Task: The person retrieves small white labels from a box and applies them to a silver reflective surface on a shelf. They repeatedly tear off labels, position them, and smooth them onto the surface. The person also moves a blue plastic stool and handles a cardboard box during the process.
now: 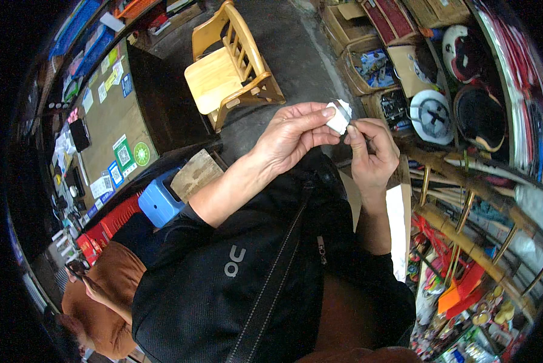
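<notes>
My left hand (pixel 289 134) pinches a small piece of folded white paper (pixel 339 119) between thumb and fingers. A greyish strip shows across the paper's upper right part. Close beside its lower right edge is my right hand (pixel 375 152), with thumb and forefinger brought together. Whatever lies between those fingertips is too small to make out. Both hands are held up in front of my body, above the dark floor.
A wooden child's chair (pixel 217 75) stands ahead. To the left are a desk (pixel 112 115) with printed codes and a phone, and a blue plastic stool (pixel 160 199). A person (pixel 110 299) holds a phone nearby. Boxes (pixel 366 68) and a bamboo ladder (pixel 464 231) line the right.
</notes>
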Demonstrator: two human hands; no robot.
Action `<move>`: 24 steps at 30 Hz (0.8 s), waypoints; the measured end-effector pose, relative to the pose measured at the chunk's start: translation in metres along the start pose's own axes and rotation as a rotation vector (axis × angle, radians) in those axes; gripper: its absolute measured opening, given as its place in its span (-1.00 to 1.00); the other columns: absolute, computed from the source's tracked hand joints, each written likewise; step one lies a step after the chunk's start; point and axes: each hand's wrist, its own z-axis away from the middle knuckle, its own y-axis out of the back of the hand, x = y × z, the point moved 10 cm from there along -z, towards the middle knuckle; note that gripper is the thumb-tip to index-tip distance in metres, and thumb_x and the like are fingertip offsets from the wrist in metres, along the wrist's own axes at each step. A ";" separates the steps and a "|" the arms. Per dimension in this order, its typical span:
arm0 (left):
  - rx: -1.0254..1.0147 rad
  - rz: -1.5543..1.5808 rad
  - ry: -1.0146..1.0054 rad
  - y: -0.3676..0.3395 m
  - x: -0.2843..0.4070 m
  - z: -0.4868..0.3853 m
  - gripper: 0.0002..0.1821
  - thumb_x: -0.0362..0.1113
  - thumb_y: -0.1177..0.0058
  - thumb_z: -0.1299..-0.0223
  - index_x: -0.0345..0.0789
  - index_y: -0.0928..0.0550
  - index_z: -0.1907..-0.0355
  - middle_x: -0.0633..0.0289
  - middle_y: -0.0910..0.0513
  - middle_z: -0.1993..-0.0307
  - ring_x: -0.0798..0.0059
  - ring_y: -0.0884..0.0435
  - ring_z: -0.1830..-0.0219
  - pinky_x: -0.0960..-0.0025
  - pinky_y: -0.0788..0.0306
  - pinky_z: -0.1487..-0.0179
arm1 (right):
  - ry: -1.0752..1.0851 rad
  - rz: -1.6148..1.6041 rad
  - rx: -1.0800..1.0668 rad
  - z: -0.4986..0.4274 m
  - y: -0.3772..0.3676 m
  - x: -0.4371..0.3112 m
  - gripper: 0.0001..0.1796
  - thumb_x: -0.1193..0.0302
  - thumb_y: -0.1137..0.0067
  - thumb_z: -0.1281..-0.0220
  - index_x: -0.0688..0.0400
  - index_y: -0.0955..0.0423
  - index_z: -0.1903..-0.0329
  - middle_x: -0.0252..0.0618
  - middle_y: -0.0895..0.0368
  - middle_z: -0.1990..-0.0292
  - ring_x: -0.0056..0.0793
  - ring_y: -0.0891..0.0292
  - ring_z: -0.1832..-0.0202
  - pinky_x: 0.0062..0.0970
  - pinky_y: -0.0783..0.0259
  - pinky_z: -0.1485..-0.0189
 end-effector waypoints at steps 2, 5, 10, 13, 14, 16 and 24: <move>0.024 0.035 -0.023 0.004 0.009 -0.016 -0.77 -0.38 -0.09 -0.39 -0.51 -0.60 0.03 0.00 -0.71 0.19 0.37 -0.74 0.24 0.36 -0.69 0.10 | -0.012 -0.042 -0.037 -0.020 -0.006 0.016 -0.88 0.64 -0.29 -0.21 0.31 -0.55 0.21 -0.12 -0.64 0.30 -0.50 -0.56 0.44 -0.54 -0.49 0.40; 0.063 0.068 -0.061 0.008 0.022 -0.047 -0.77 -0.39 -0.09 -0.38 -0.52 -0.60 0.03 0.00 -0.71 0.19 0.35 -0.74 0.23 0.33 -0.69 0.09 | -0.018 -0.080 -0.111 -0.055 -0.011 0.042 -0.91 0.66 -0.24 -0.24 0.34 -0.53 0.22 -0.16 -0.62 0.30 -0.55 -0.53 0.43 -0.58 -0.47 0.39; 0.081 0.177 -0.081 -0.003 0.035 -0.117 -0.75 -0.40 -0.11 -0.36 -0.53 -0.60 0.02 -0.02 -0.71 0.18 0.30 -0.73 0.19 0.26 -0.66 0.06 | 0.025 -0.090 -0.229 -0.122 -0.001 0.089 -0.95 0.67 -0.19 -0.30 0.37 -0.51 0.21 -0.21 -0.57 0.28 -0.65 -0.47 0.41 -0.65 -0.41 0.37; 0.060 0.206 -0.094 -0.018 0.041 -0.164 -0.76 -0.40 -0.09 -0.37 -0.53 -0.60 0.03 -0.02 -0.71 0.17 0.27 -0.73 0.19 0.24 -0.66 0.06 | 0.048 -0.061 -0.253 -0.166 0.016 0.114 -0.92 0.65 -0.25 -0.24 0.33 -0.53 0.23 -0.17 -0.62 0.31 -0.50 -0.52 0.40 -0.56 -0.43 0.35; 0.039 0.212 -0.116 -0.023 0.047 -0.179 -0.76 -0.40 -0.09 -0.37 -0.53 -0.59 0.02 -0.02 -0.71 0.17 0.27 -0.73 0.18 0.24 -0.66 0.06 | 0.044 -0.047 -0.264 -0.182 0.021 0.122 -0.90 0.62 -0.29 -0.20 0.31 -0.54 0.25 -0.14 -0.64 0.32 -0.39 -0.56 0.37 -0.49 -0.46 0.31; 0.028 0.213 -0.157 -0.029 0.059 -0.204 -0.75 -0.40 -0.08 -0.38 -0.53 -0.58 0.01 -0.02 -0.70 0.15 0.27 -0.73 0.17 0.23 -0.66 0.05 | 0.049 -0.033 -0.288 -0.210 0.025 0.136 -0.87 0.59 -0.35 -0.15 0.28 -0.56 0.26 -0.11 -0.68 0.33 -0.24 -0.62 0.32 -0.41 -0.51 0.24; 0.168 0.274 -0.237 -0.004 0.092 -0.238 -0.69 -0.38 -0.08 -0.36 -0.50 -0.56 -0.08 -0.02 -0.69 0.08 0.22 -0.72 0.11 0.16 -0.67 0.03 | 0.229 -0.109 -0.516 -0.284 -0.020 0.146 -0.86 0.65 -0.32 -0.16 0.35 -0.56 0.23 -0.09 -0.66 0.34 -0.30 -0.61 0.34 -0.45 -0.51 0.28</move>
